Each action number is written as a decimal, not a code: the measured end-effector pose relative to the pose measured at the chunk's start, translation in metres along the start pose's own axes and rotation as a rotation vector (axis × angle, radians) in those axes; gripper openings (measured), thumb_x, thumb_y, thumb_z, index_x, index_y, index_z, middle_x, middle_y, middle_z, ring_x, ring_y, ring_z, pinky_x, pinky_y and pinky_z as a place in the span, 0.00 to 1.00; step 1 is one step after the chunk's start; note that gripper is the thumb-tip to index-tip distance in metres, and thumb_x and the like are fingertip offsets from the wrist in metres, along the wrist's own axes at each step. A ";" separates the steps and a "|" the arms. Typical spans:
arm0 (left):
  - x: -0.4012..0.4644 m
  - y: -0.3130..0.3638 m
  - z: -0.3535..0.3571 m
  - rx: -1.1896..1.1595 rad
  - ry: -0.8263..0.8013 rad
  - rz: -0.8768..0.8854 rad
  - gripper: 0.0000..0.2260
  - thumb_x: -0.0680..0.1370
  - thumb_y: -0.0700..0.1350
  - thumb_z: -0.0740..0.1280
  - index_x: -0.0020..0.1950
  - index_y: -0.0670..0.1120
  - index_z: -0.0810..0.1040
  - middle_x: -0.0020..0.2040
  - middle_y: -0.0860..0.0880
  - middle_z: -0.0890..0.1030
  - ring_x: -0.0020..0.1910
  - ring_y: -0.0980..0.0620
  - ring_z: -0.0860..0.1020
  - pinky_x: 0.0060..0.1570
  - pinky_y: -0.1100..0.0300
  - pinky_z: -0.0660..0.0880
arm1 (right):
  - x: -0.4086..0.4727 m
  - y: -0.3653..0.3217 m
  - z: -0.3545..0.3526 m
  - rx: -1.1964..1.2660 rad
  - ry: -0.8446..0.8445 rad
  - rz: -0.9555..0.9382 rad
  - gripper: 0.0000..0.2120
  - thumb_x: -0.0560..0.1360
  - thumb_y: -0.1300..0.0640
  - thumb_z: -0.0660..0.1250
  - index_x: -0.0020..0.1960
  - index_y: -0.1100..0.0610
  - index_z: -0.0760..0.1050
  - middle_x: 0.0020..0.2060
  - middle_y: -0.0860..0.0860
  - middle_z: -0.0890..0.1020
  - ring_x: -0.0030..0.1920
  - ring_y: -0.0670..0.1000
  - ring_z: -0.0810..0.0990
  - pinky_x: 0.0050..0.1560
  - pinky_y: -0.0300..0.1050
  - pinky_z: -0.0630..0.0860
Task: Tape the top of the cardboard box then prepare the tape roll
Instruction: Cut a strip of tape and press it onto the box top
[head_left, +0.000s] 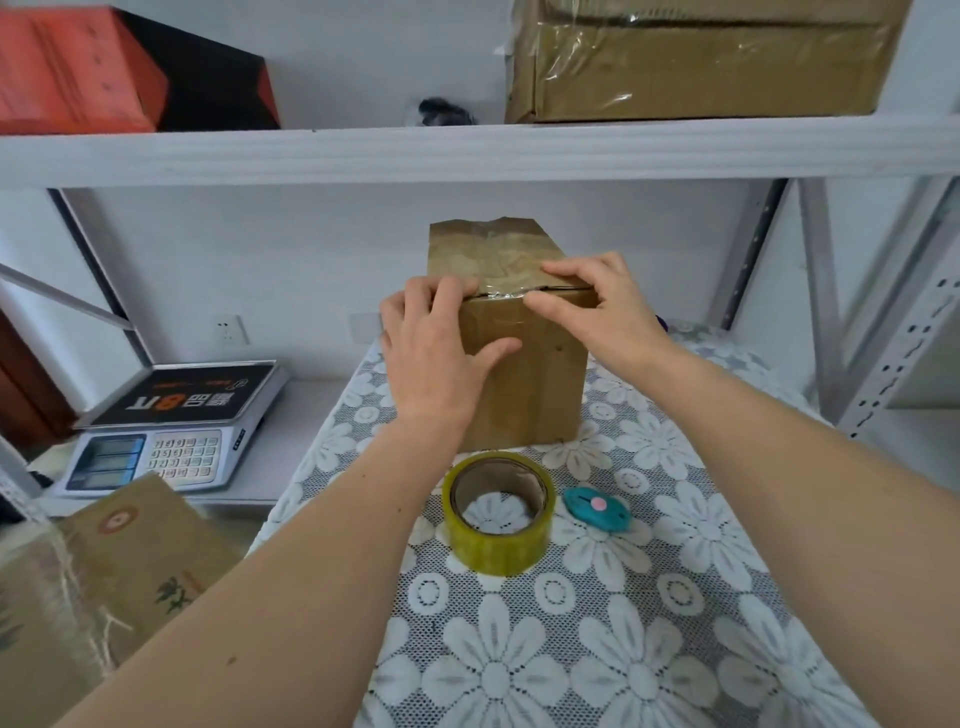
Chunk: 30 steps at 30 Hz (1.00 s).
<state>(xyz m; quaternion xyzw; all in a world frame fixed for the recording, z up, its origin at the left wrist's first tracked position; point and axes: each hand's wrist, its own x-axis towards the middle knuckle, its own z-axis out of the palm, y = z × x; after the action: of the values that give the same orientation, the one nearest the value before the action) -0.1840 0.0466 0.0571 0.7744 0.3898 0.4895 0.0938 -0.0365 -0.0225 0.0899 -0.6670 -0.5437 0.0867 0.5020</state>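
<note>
The cardboard box stands on the lace-covered surface, clear tape across its near top edge. Both hands lie open, gripping nothing: left hand bracing the corner, right hand pressing tape. Rub firmly along the seam, outward. The tape roll waits nearby.

Pretty bright, even light all over — soft and a bit cool, so hardly any hard shadows, just a faint dark patch under the tape roll. Glare shows on the clear tape across the cardboard box top and on the plastic-wrapped box up on the shelf. Whole thing is slightly soft, not crisp. Wide-angle bend at the edges — the shelf curves and the forearms look stretched near the bottom.
</note>
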 end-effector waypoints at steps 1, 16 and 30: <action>0.000 0.000 0.000 0.000 0.001 0.003 0.27 0.64 0.57 0.77 0.60 0.52 0.75 0.59 0.48 0.73 0.61 0.44 0.67 0.59 0.51 0.67 | 0.001 0.001 0.000 -0.001 0.016 -0.008 0.21 0.71 0.47 0.71 0.62 0.50 0.75 0.55 0.46 0.69 0.57 0.44 0.72 0.45 0.24 0.69; 0.000 0.002 -0.003 -0.011 -0.005 0.007 0.29 0.64 0.63 0.74 0.60 0.50 0.75 0.57 0.48 0.73 0.61 0.44 0.67 0.59 0.49 0.71 | -0.006 0.010 0.004 0.001 0.030 -0.064 0.29 0.67 0.59 0.75 0.66 0.50 0.71 0.57 0.46 0.66 0.59 0.46 0.69 0.61 0.36 0.69; 0.007 0.003 -0.001 -0.166 0.004 -0.087 0.18 0.68 0.56 0.75 0.54 0.50 0.77 0.52 0.55 0.71 0.58 0.50 0.65 0.52 0.61 0.67 | -0.003 0.012 0.005 0.028 0.047 -0.039 0.32 0.65 0.61 0.77 0.65 0.49 0.72 0.57 0.45 0.66 0.57 0.43 0.68 0.47 0.22 0.68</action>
<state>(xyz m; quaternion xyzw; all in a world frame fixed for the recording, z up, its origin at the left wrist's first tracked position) -0.1823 0.0491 0.0638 0.7453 0.3813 0.5171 0.1783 -0.0335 -0.0215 0.0773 -0.6509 -0.5435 0.0688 0.5256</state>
